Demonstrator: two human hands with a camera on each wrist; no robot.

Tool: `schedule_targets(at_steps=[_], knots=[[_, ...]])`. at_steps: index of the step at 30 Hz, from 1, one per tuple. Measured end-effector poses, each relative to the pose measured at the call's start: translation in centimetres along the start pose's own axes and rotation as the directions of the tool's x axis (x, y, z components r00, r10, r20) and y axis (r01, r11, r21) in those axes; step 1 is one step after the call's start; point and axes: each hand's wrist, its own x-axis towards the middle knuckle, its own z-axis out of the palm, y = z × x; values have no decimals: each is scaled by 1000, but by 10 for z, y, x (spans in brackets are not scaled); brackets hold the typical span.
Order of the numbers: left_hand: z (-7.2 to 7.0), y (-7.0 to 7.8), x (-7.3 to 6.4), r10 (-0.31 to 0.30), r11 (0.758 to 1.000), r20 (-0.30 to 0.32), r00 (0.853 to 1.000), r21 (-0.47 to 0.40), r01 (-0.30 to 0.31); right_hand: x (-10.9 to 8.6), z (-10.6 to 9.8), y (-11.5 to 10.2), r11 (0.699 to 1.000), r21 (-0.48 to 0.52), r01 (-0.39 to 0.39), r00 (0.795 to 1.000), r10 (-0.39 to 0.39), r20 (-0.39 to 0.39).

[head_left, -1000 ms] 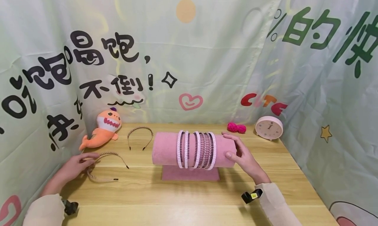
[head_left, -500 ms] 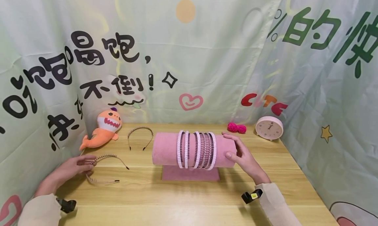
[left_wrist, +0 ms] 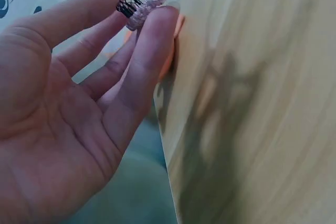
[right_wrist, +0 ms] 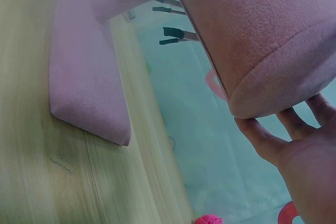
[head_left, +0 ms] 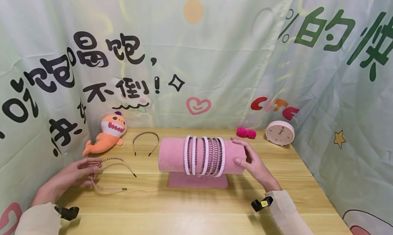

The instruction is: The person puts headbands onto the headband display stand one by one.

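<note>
My left hand (head_left: 70,173) pinches a thin beaded headband (head_left: 115,159) between thumb and fingers at the table's left side; its two dark-tipped ends point right. The left wrist view shows small dark wire loops along the pinched band (left_wrist: 149,4). My right hand (head_left: 253,163) grips the right end of a pink plush headband stand (head_left: 172,154), thumb in front and fingers behind. Around the stand's roll sit several headbands (head_left: 205,156), white ones and slimmer beaded ones. In the right wrist view, fingertips (right_wrist: 260,137) touch the roll's end, and dark band ends stick out beneath it.
Another thin headband (head_left: 145,133) lies on the wooden table (head_left: 196,207) behind the held one. An orange shark plush (head_left: 107,139) leans at the back left. Pink yarn (head_left: 245,133) and a round clock (head_left: 279,133) stand at the back right. Printed cloth (head_left: 227,57) encloses the table.
My left hand has drawn back slightly leftward and turned, its fingers shifting on the headband. Over the last half second the headband has moved a little right. My right hand and the stand stay put.
</note>
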Motion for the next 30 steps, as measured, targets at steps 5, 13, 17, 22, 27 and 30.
schedule_targets(at_steps=[5, 13, 17, 22, 27, 30], knots=[[-1, 4, -1, 34, 999, -18, 999, -14, -34, 0, 0, 1, 1000, -1, 3, 1000, -3, 1], [3, 22, -3, 146, 989, -1, 989, 25, -146, 1, 0, 1, 1000, 4, 12, 1000, -12, -2], [7, 34, -4, 172, 983, 5, 985, 71, -172, 1, 0, 2, 1000, 9, 17, 1000, -17, -3], [17, 49, -2, 187, 980, 9, 982, 73, -187, 1, -1, 2, 1000, 2, 21, 1000, -21, -4], [30, 65, 1, 216, 975, 14, 976, 52, -216, 1, -1, 2, 1000, 1, 16, 1000, -16, -2], [39, 76, 3, 226, 972, 22, 974, 64, -227, 0, -1, 1, 1000, 4, 10, 1000, -10, 1]])
